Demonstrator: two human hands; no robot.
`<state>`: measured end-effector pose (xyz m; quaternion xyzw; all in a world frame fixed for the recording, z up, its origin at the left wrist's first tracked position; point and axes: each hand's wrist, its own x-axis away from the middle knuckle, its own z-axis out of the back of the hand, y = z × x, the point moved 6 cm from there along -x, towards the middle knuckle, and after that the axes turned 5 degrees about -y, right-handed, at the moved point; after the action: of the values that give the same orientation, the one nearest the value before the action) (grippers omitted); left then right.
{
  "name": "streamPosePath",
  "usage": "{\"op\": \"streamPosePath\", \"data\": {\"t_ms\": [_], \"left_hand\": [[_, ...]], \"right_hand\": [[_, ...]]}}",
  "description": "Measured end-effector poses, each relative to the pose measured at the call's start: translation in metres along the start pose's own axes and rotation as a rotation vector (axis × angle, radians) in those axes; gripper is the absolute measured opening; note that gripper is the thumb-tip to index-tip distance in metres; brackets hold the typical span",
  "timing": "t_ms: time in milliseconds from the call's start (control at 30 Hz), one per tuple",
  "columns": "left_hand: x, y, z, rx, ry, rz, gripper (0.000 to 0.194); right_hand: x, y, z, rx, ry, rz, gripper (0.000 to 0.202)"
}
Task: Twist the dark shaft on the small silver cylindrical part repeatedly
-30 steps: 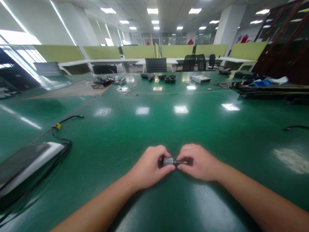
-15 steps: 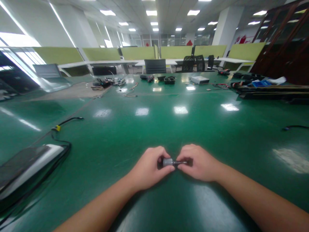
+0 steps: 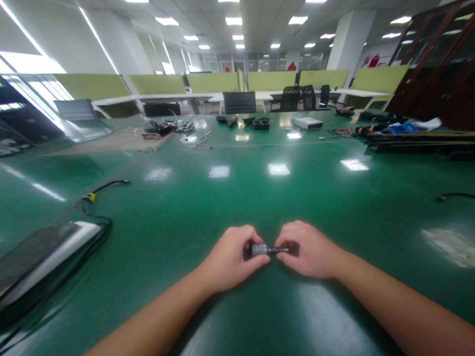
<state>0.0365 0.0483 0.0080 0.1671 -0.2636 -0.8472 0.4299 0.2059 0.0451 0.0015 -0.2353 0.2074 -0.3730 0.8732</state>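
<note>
Low over the green table, near its front middle, lies a small dark and silver cylindrical tool with a thin dark shaft pointing right. My left hand is closed round its thick silver part, thumb below and fingers above. The shaft reaches between the thumb and fingers of my right hand, which are pinched close about it. Whether the right fingertips touch the shaft is hard to tell. The left end of the tool is hidden in my left palm.
A grey and white device with black cables lies at the left. Cables and electronic parts, a silver box and dark panels line the far side. A short black cable is at the right edge.
My right hand has shifted slightly right, away from my left hand, and more of the thin shaft shows between them. My left hand keeps its hold on the tool.
</note>
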Motion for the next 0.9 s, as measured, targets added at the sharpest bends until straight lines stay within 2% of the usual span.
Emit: {"op": "streamPosePath", "data": {"t_ms": [467,700,900], "left_hand": [[0.001,-0.001,0.001,-0.004,0.002,0.003,0.021],[0.001,-0.001,0.001,-0.003,-0.002,0.005,0.021],[0.001,-0.001,0.001,0.003,-0.011,0.017,0.022]], "right_hand": [[0.002,0.0,0.006,0.004,0.012,0.011,0.005],[0.006,0.008,0.007,0.009,0.006,-0.013,0.005],[0.01,0.019,0.018,0.015,-0.024,-0.047,0.005]]}}
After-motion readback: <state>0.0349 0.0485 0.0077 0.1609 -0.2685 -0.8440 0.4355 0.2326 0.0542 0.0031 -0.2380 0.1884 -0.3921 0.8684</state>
